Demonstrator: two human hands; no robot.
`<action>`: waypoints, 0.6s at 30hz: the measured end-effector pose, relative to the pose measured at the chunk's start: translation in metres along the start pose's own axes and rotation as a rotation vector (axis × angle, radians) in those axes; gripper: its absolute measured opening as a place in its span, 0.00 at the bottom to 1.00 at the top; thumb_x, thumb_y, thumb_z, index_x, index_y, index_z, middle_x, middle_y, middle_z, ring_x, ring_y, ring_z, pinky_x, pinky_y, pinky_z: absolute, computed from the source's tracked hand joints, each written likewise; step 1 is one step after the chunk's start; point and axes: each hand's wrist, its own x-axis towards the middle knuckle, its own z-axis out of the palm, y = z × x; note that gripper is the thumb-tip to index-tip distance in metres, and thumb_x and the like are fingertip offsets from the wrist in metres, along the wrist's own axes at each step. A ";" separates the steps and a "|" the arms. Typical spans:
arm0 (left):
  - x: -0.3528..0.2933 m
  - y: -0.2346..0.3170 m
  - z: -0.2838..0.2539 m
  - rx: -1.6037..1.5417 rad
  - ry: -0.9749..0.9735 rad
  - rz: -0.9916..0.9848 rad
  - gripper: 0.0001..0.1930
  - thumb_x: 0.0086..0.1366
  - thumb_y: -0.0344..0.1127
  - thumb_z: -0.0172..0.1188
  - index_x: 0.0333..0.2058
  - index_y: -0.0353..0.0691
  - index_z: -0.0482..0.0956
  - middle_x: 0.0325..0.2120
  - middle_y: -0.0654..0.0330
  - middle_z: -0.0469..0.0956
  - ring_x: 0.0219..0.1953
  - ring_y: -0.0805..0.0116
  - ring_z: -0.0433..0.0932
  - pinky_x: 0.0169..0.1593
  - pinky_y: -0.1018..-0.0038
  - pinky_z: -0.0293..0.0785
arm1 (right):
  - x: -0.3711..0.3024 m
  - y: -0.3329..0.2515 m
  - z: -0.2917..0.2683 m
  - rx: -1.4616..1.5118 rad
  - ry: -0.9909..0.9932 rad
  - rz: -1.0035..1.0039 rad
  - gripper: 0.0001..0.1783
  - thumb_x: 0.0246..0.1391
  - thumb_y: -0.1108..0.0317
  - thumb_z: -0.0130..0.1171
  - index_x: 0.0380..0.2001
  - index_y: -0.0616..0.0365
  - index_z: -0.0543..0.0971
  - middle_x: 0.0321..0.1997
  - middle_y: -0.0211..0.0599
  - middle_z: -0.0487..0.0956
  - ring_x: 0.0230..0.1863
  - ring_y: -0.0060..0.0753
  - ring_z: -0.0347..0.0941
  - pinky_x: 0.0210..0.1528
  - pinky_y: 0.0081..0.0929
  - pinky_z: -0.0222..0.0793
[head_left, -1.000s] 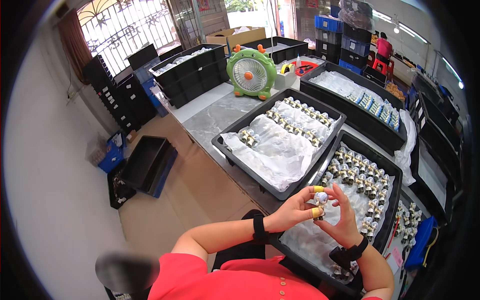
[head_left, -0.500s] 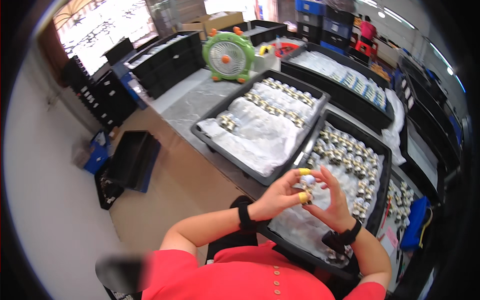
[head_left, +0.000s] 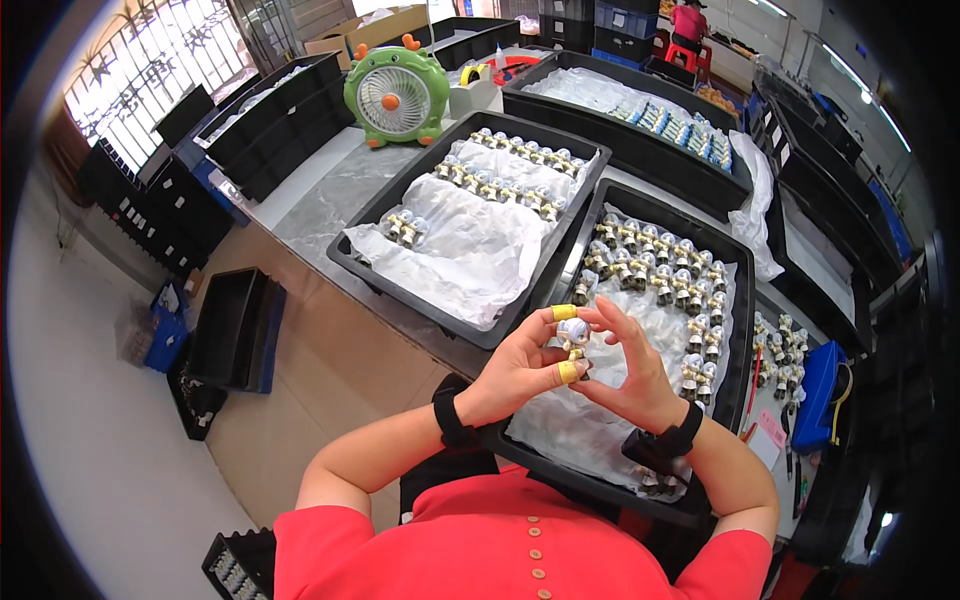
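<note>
My left hand (head_left: 510, 372), with yellow tape on thumb and a fingertip, pinches a small figurine (head_left: 573, 336) with pale hair and a white, gold and dark body. It is held upright above the near black tray (head_left: 742, 330). My right hand (head_left: 640, 378) curves round its other side, thumb and fingertips against it; part of the figurine is hidden by the fingers. Beneath my hands, white crumpled lining (head_left: 560, 428) covers the tray floor. Rows of similar figurines (head_left: 665, 275) stand in the tray's far and right parts.
A second lined black tray (head_left: 345, 258) with figurines lies to the left. Behind it stands a green fan (head_left: 398, 95). Another tray (head_left: 620, 140) holds blue-toned pieces. Loose figurines (head_left: 785, 355) and a blue bin (head_left: 818, 395) are at right. A person in red (head_left: 688, 22) sits far back.
The view has shifted, so the trays and fan sit further left and higher or lower in the picture. Both hands keep the figurine between them, with little change in grip.
</note>
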 end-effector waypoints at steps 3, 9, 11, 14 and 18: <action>0.000 0.000 0.001 0.017 0.002 0.015 0.30 0.63 0.28 0.59 0.61 0.39 0.56 0.56 0.56 0.65 0.54 0.66 0.71 0.57 0.67 0.70 | 0.001 -0.002 0.001 0.020 0.008 0.008 0.54 0.34 0.74 0.73 0.66 0.52 0.56 0.58 0.38 0.69 0.54 0.39 0.68 0.54 0.34 0.67; -0.001 -0.003 -0.002 -0.020 0.003 -0.002 0.29 0.66 0.32 0.56 0.62 0.42 0.54 0.54 0.53 0.67 0.49 0.63 0.75 0.51 0.67 0.73 | 0.000 0.000 0.000 0.028 -0.021 0.002 0.55 0.34 0.74 0.73 0.66 0.51 0.54 0.58 0.38 0.70 0.53 0.38 0.69 0.54 0.34 0.65; -0.001 -0.004 -0.004 0.014 -0.011 0.014 0.29 0.67 0.35 0.55 0.62 0.42 0.53 0.55 0.52 0.67 0.48 0.62 0.76 0.51 0.67 0.73 | 0.000 0.003 0.001 0.021 -0.038 -0.018 0.58 0.33 0.73 0.74 0.67 0.49 0.51 0.58 0.38 0.70 0.53 0.35 0.69 0.50 0.34 0.64; -0.001 -0.005 -0.006 0.007 -0.032 0.011 0.29 0.68 0.37 0.54 0.62 0.42 0.51 0.55 0.52 0.67 0.48 0.62 0.76 0.51 0.66 0.73 | 0.003 -0.005 0.001 0.075 -0.012 -0.011 0.54 0.35 0.74 0.73 0.66 0.52 0.55 0.56 0.38 0.71 0.51 0.37 0.70 0.55 0.34 0.66; 0.000 -0.005 -0.006 -0.050 -0.069 -0.001 0.29 0.68 0.39 0.53 0.61 0.42 0.50 0.55 0.52 0.67 0.49 0.61 0.76 0.50 0.67 0.73 | 0.002 -0.004 0.003 0.095 0.000 -0.014 0.54 0.35 0.74 0.73 0.66 0.53 0.55 0.56 0.40 0.71 0.51 0.38 0.70 0.54 0.34 0.66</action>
